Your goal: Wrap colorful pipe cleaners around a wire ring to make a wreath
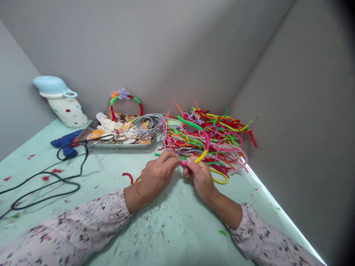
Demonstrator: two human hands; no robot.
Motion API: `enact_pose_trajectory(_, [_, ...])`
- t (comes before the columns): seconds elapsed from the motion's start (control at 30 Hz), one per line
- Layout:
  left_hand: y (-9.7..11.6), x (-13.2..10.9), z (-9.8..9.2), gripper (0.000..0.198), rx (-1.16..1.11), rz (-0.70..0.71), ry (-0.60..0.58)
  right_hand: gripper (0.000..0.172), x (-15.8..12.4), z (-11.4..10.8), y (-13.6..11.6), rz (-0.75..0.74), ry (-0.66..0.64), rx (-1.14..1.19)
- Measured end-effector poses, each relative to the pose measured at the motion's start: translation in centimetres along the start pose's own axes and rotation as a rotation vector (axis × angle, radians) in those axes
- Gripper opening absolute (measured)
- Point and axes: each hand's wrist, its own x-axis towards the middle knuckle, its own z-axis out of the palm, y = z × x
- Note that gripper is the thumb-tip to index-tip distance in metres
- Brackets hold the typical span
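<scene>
A curved band wrapped in fuzzy pipe cleaner [206, 142], green, then pink, then yellow, rises from between my hands. My right hand [202, 178] grips its lower end, thumb and fingers closed near the yellow stretch. Opposite, my left hand [159, 173] pinches at a short pink pipe cleaner piece [183, 164] on that same end. A thin pink strand [164, 129] stands up beyond the left fingers; whether it joins the held piece I cannot tell. The fingertips partly hide the wrapped end.
Behind the hands lies a heap of coloured pipe cleaners [230, 129]. A metal tray [119, 146] holds shells, grey wire coils [151, 123] and a finished-looking flower hoop [123, 94]. Left are a blue glue gun [66, 142], its black cord [47, 177] and a leaning bottle [65, 107].
</scene>
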Motion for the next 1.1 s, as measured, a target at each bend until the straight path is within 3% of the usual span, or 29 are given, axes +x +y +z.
enact_pose_trajectory(0.53, [-0.04, 0.31, 0.24, 0.019, 0.079, -0.029, -0.127, 0.037, -0.04, -0.26, 0.5, -0.148, -0.004, -0.185])
enact_pose_trajectory(0.83, [0.12, 0.36, 0.14, 0.019, 0.108, -0.028, -0.122, 0.037, 0.14, -0.19, 0.93, -0.031, 0.05, -0.116])
enact_pose_trajectory(1.1, [0.29, 0.39, 0.33, 0.019, 0.217, -0.024, -0.153, 0.038, 0.1, -0.24, 0.82, -0.105, 0.018, -0.2])
